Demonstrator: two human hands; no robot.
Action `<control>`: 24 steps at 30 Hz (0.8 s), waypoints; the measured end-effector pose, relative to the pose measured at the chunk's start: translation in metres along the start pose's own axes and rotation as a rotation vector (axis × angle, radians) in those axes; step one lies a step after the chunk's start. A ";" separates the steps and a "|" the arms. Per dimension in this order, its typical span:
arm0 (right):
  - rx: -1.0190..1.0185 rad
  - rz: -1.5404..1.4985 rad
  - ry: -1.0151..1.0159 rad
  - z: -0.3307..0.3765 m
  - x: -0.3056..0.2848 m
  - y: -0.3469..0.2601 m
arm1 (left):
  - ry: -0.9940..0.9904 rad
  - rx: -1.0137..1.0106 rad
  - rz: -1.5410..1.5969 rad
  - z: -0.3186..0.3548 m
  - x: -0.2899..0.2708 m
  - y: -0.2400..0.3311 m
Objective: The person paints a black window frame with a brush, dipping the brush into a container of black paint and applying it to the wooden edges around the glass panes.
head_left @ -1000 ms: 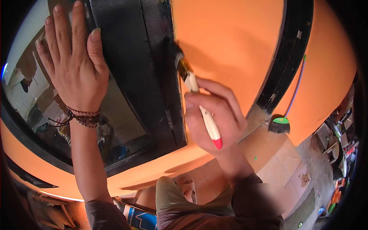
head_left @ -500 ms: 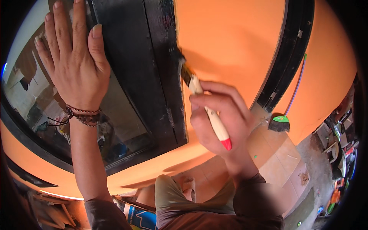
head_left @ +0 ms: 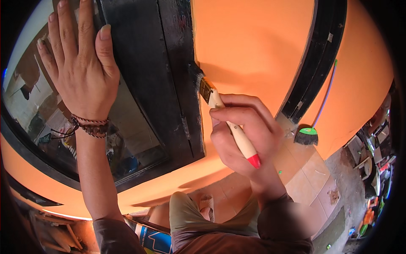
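Observation:
With its fingers spread, my left hand (head_left: pixel 86 72) lies flat against the glass pane (head_left: pixel 131 139) of a window with a black frame (head_left: pixel 139 51). A braided bracelet (head_left: pixel 91 127) circles that wrist. My right hand (head_left: pixel 249 131) grips a paintbrush (head_left: pixel 213 95) with a pale wooden handle and a red end. The dark bristles touch the frame's black outer strip, close to where it meets the orange wall (head_left: pixel 253 46). Wet-looking black paint shines on the upper part of that strip. The right fingers wrap the handle, and part of it is hidden behind them.
A second black frame (head_left: pixel 315 63) stands to the right. Beside it a broom (head_left: pixel 306 135) with a green head leans on the wall. Below are floor tiles (head_left: pixel 308 178) and a blue-and-white container (head_left: pixel 154 239) by my leg. Assorted clutter (head_left: pixel 372 169) lies at the far right.
The brush tip has shifted slightly left, from the wall-side edge onto the black strip, and its red end has swung a little right. My left hand stays on the glass.

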State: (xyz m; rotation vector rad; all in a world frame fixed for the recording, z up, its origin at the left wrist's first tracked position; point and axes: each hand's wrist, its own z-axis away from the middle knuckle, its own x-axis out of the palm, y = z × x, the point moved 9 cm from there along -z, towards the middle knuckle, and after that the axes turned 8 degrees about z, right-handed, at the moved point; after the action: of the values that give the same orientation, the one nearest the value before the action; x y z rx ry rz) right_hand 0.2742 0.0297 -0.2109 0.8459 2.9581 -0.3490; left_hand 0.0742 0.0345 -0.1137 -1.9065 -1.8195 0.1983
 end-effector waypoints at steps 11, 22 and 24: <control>-0.035 -0.004 0.048 -0.017 0.002 0.001 | -0.017 -0.008 -0.020 0.003 0.003 -0.002; -0.014 -0.046 0.085 -0.025 -0.001 0.003 | -0.018 -0.021 -0.021 0.004 0.003 -0.003; -0.030 -0.017 0.031 -0.021 0.001 0.000 | -0.020 -0.024 -0.023 0.005 0.003 -0.003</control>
State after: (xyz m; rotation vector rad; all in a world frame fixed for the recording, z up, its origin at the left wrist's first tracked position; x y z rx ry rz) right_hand 0.2741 0.0348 -0.1904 0.8314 2.9924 -0.2946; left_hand 0.0695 0.0384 -0.1160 -1.9056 -1.8636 0.1894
